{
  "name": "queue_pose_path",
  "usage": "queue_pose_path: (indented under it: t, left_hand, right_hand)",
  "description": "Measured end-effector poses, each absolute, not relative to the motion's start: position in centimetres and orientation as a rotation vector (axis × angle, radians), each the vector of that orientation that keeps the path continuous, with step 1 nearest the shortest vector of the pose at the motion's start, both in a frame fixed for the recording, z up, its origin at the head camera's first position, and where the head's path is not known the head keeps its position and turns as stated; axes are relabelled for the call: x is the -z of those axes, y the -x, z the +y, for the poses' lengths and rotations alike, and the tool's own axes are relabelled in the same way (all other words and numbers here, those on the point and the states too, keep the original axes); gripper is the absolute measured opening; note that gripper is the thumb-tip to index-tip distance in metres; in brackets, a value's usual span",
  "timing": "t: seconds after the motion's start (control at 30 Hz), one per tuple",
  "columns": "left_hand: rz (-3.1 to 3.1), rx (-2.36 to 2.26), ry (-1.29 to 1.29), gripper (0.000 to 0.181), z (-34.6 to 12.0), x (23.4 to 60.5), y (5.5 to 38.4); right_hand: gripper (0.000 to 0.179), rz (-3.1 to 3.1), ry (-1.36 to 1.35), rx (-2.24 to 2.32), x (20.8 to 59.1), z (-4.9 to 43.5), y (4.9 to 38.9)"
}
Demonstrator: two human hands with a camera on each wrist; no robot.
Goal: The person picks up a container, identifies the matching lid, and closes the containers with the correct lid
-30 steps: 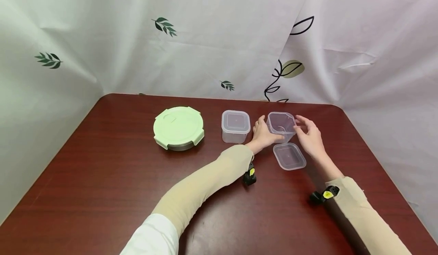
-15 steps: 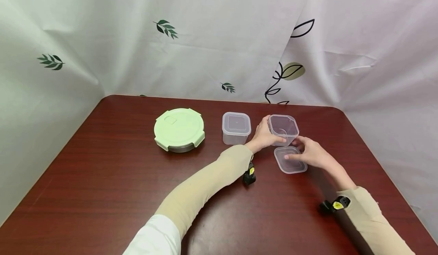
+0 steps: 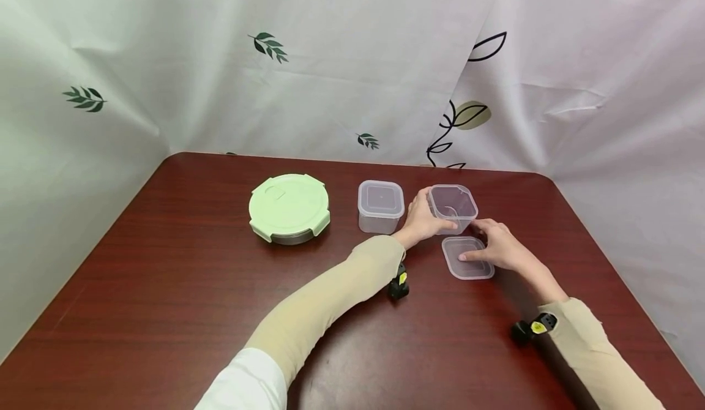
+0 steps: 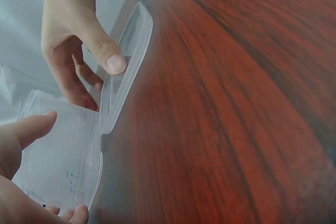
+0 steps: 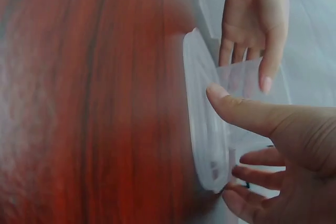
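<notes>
My left hand (image 3: 421,219) grips a lidless, clear square plastic container (image 3: 454,205) at its left side, the thumb across the near wall. In the left wrist view, the container (image 4: 60,156) stands upright between that thumb and the fingers. Just in front of it, the matching clear lid (image 3: 464,266) lies flat on the table. Over the lid's right part hovers my right hand (image 3: 498,246), thumb above the lid and fingers spread towards the container's near right corner. In the right wrist view, the right thumb and fingers stand apart around the lid (image 5: 203,114); whether they touch it is unclear.
Left of my left hand stands a second clear square container (image 3: 380,207) with its lid on. Farther left is a round container with a pale green clip lid (image 3: 289,207). A white patterned curtain (image 3: 330,61) hangs behind the dark red table (image 3: 182,287).
My right hand has left the container's right side and come down towards the lid in front. The left hand stays at the container, which has shifted very slightly.
</notes>
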State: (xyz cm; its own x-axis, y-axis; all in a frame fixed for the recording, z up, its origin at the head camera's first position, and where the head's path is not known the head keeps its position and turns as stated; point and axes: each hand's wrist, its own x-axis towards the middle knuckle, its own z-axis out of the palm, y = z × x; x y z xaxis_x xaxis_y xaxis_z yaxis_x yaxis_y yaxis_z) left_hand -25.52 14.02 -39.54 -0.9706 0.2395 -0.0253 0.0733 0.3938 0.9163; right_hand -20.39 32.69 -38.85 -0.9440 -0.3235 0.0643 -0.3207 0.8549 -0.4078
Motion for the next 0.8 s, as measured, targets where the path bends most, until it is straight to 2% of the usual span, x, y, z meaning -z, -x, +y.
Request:
queue_pose_path:
  t: [0.2, 0.37, 0.47, 0.67, 0.8]
  left_hand:
    - [2.471, -1.638, -0.314, 0.092, 13.8, 39.8, 25.5]
    - [2.470, -1.630, -0.335, 0.092, 13.6, 39.9, 25.4]
    - [2.477, -1.615, -0.348, 0.092, 13.4, 40.0, 25.4]
    - [2.495, -1.593, -0.350, 0.092, 13.5, 40.1, 25.5]
    - [2.517, -1.574, -0.367, 0.092, 13.4, 40.3, 25.9]
  right_hand:
    - [0.057, 3.003, 0.572, 0.692, 39.4, 33.2, 20.8]
    - [0.057, 2.958, 0.473, 0.691, 39.2, 33.2, 20.9]
    - [0.050, 2.951, 0.433, 0.696, 39.0, 33.3, 20.8]
    - [0.024, 3.011, 0.544, 0.720, 37.9, 33.6, 20.4]
    - [0.017, 3.027, 0.584, 0.724, 36.5, 33.7, 20.3]
